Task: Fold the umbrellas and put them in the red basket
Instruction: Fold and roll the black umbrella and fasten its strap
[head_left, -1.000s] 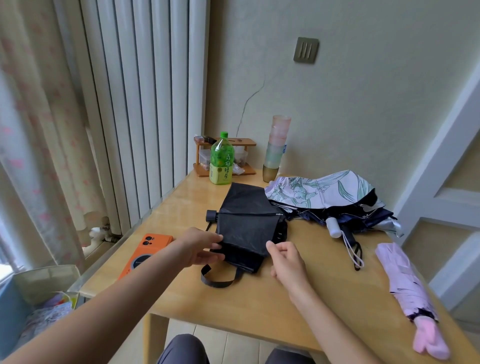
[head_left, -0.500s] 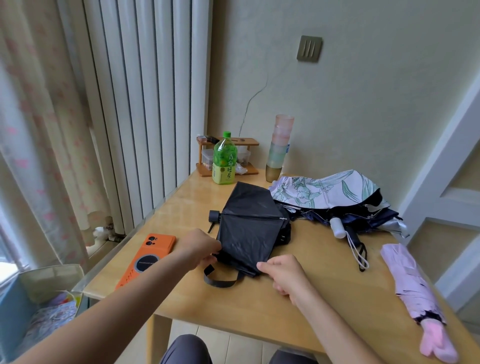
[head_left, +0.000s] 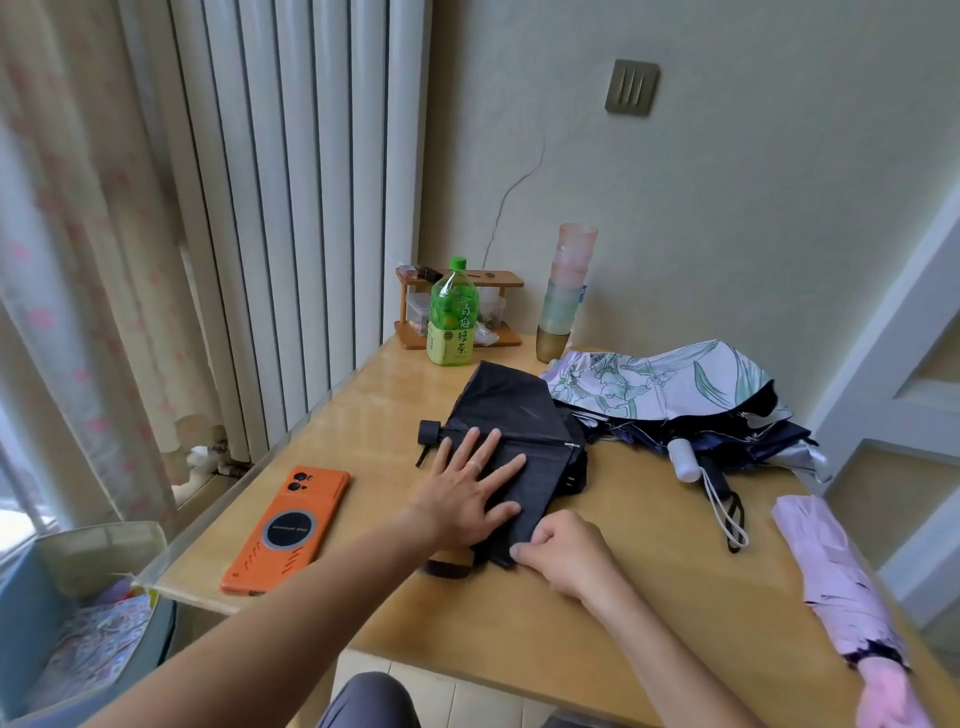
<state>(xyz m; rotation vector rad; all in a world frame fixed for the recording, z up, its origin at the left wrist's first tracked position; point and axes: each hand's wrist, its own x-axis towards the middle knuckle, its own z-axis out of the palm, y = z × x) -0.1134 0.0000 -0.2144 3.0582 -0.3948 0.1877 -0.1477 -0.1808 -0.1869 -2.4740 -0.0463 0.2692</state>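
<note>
A black collapsed umbrella (head_left: 511, 410) lies flat in the middle of the wooden table (head_left: 597, 613), its cap pointing left. My left hand (head_left: 467, 486) presses down on its fabric with straight, spread fingers. My right hand (head_left: 563, 545) pinches the near corner of the black fabric. A floral white and navy umbrella (head_left: 660, 384) lies loosely bunched behind it at the right. A rolled pink umbrella (head_left: 836, 577) rests along the table's right edge. No red basket shows in view.
An orange phone (head_left: 288, 527) lies left of the black umbrella near the table edge. A green tea bottle (head_left: 453, 314), a small wooden rack (head_left: 498, 283) and a stack of plastic cups (head_left: 566, 291) stand at the back. A box (head_left: 78, 618) sits on the floor at the left.
My left hand has let go of the umbrella's near edge and now lies flat on top of the fabric. My right hand stays pinching the near corner.
</note>
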